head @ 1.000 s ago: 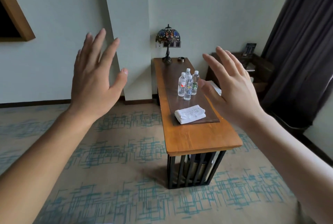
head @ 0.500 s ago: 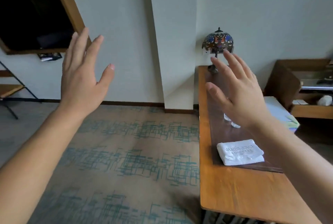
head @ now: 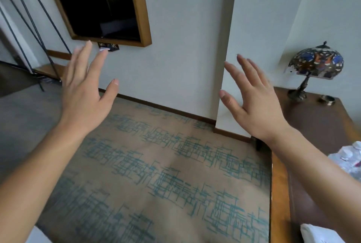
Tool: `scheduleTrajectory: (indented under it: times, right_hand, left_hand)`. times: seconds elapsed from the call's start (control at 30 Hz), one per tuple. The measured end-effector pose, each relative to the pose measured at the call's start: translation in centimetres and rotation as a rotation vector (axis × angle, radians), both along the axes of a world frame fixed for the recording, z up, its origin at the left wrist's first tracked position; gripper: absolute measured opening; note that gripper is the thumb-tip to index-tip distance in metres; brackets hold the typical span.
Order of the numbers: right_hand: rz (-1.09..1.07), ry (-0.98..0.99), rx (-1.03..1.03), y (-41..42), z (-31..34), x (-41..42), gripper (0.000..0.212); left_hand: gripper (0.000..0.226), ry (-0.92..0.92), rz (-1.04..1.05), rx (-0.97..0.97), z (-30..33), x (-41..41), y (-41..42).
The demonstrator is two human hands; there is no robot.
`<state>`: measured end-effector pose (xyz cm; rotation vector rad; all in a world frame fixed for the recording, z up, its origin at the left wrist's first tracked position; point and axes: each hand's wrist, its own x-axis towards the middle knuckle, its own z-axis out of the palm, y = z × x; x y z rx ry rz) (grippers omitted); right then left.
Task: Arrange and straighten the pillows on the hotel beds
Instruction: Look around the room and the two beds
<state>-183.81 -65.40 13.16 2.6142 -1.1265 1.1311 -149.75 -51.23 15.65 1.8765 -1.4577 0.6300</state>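
Head view, single moment. Both hands were raised in front of the camera, backs toward the lens, fingers straight and spread, holding nothing and touching nothing. The left hand sat at about 10 o'clock from frame centre, fingers pointing toward 12 to 1 o'clock, thumb out toward 2 o'clock. The right hand sat at about 2 o'clock from centre, fingers angled toward 11 o'clock, thumb out toward 9 o'clock. The two hands were well apart, bare forearms entering from the lower corners.

No pillow or bed could be identified in this view, so pillow position, pointing direction and long axis could not be recorded. A small white patch showed at the frame edge at 7 o'clock; what it was could not be told.

Below the hands lay the beige carpet with teal line pattern. At 11 o'clock, a dark wall recess with a wooden frame. At 3 o'clock, the brown wooden worktop ran along the right edge; at its far end stood a stained-glass table lamp with a dark metal base, upright, with a small round metal dish just beside the base. A folded white towel lay on the worktop at 5 o'clock, partly cut off. Crinkled clear plastic showed at the right edge, too blurred to identify.
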Motion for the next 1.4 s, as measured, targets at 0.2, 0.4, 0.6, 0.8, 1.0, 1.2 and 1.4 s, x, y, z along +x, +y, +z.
scheduleTrajectory:
  times: [0.2,0.4,0.6,0.8,1.0,1.2,1.4]
  right_hand:
    - [0.110,-0.022,-0.003,-6.2,0.4,9.8,0.062]
    - [0.296,-0.001,0.010,-13.2,-0.9,22.5,0.062]
    - [0.480,-0.006,0.024,-20.9,-1.5,35.8,0.064]
    - [0.703,0.010,0.012,-23.4,-0.7,50.3,0.064]
    - [0.887,0.021,-0.006,-22.1,-1.0,64.6,0.066]
    - [1.005,0.020,-0.053,-19.3,-0.6,79.0,0.065]
    - [1.023,0.041,-0.069,-17.4,0.8,91.6,0.066]
  left_hand:
    - [0.061,-0.011,0.109,-0.001,-0.1,7.5,-2.5]
    - [0.061,-0.043,0.274,0.024,-0.5,15.7,-3.7]
    - [0.063,-0.102,0.516,0.062,-0.6,24.2,-5.4]
    - [0.064,-0.105,0.740,0.049,-0.8,32.1,-2.9]
    - [0.064,-0.103,0.885,0.068,-2.0,39.8,0.0]
    - [0.063,-0.119,1.017,0.082,-4.0,50.8,1.6]
    - [0.062,-0.120,1.052,0.084,-1.9,63.4,2.7]
